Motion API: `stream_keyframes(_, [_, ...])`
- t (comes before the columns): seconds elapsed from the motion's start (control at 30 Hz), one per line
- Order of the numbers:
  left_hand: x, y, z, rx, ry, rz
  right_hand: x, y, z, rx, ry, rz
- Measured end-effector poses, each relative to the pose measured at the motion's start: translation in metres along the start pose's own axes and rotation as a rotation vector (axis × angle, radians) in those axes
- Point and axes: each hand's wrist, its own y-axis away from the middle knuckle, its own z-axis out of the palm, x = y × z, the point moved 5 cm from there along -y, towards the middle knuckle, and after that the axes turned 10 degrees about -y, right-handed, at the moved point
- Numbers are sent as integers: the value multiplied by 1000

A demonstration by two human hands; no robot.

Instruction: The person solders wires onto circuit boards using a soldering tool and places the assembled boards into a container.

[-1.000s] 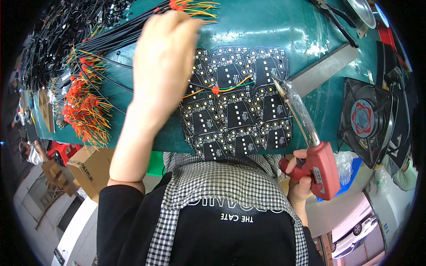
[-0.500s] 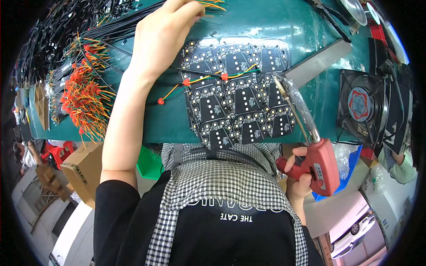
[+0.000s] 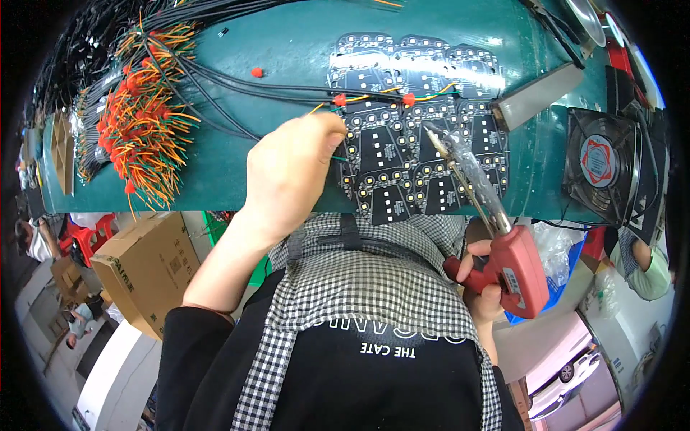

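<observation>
My right hand [image 3: 487, 302] grips a red soldering gun [image 3: 523, 276] by its handle; its metal tip points up over the black circuit boards [image 3: 381, 147]. These boards are joined in a sheet on the green table, dotted with small square LEDs. My left hand [image 3: 295, 165] is closed at the sheet's left edge, its fingertips pinching a black cable [image 3: 230, 123] whose orange and green wire ends peek out beside the hand. Two other cables lie across the boards, with red pieces [image 3: 408, 100] around their orange and green wires. The pinched spot itself is hidden.
A heap of cables with red pieces and orange wire ends [image 3: 140, 129] lies at left. One loose red piece [image 3: 257, 72] rests on the table. A grey bar [image 3: 539, 97] touches the boards' right side; a black fan [image 3: 602, 161] stands farther right. Pliers [image 3: 553, 32] lie at the far right.
My left hand has come back from the far cables to the boards' left edge and closed on a cable. The sheet has shifted right and away from me. The soldering gun has barely moved.
</observation>
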Motion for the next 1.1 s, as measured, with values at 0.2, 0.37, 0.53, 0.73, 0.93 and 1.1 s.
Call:
stream_keyframes(0.2, [-4,7,-4,-72,304,-118,4,4,6,-70,63,1])
stream_keyframes(0.37, [-3,21,1,-188,419,-358,5,4,7,-77,15,65])
stream_keyframes(0.53, [0,19,1,-246,476,-446,8,10,2,-96,76,77])
stream_keyframes(0.73, [2,11,2,-289,371,-386,11,10,-2,-172,133,6])
stream_keyframes(0.93, [3,5,4,-360,315,-375,27,15,-26,-273,292,-118])
stream_keyframes(1.1, [5,0,3,-358,283,-321,35,21,-39,-273,439,-200])
